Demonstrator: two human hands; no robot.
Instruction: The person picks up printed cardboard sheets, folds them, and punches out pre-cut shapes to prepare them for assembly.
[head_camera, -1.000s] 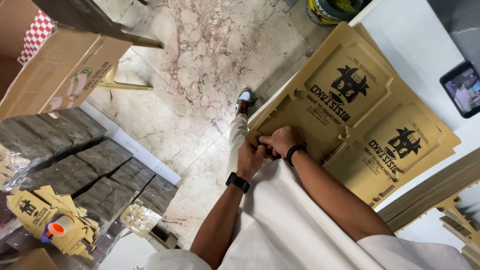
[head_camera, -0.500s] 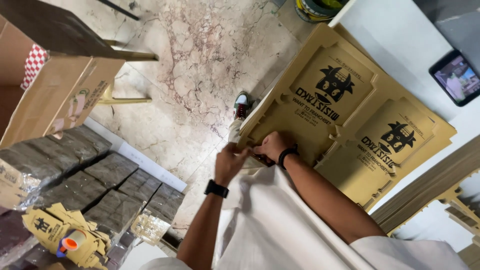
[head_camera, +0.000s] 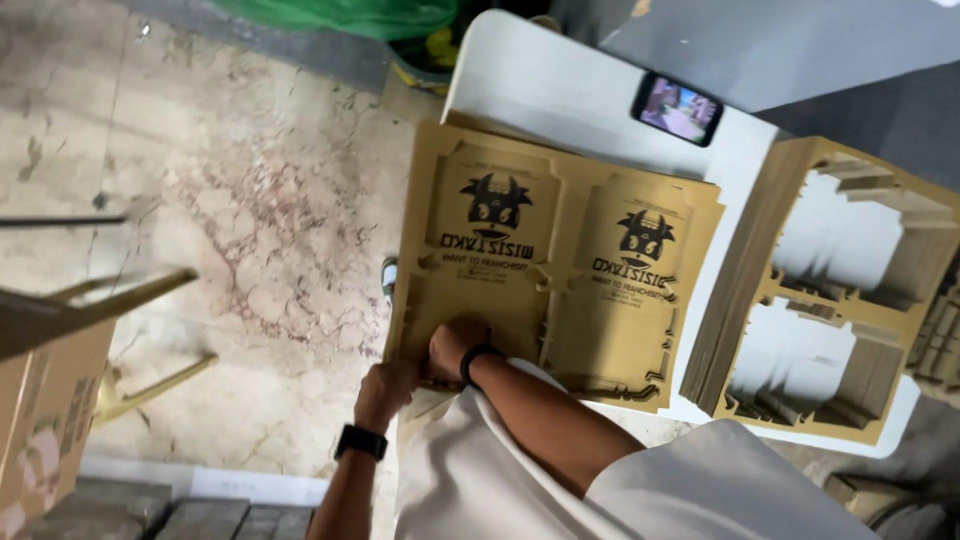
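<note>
A stack of tan die-cut cardboard sheets (head_camera: 560, 250) with black bull-head prints lies on a white table (head_camera: 540, 90). My right hand (head_camera: 455, 345), a black band on its wrist, presses and grips the stack's near edge. My left hand (head_camera: 385, 385), wearing a black watch, holds the near left corner where the sheets overhang the table. My white garment (head_camera: 470, 470) hides the fingers underneath.
A phone (head_camera: 677, 108) with a lit screen lies at the table's far side. A thick stack of punched-out cardboard frames (head_camera: 790, 290) stands to the right. A cardboard box (head_camera: 40, 420) and wooden legs (head_camera: 120, 300) are on the left, over a marble floor (head_camera: 230, 200).
The view has swung round and moved closer, bringing the frame stack into sight. Both hands have stayed on the near edge of the printed sheets.
</note>
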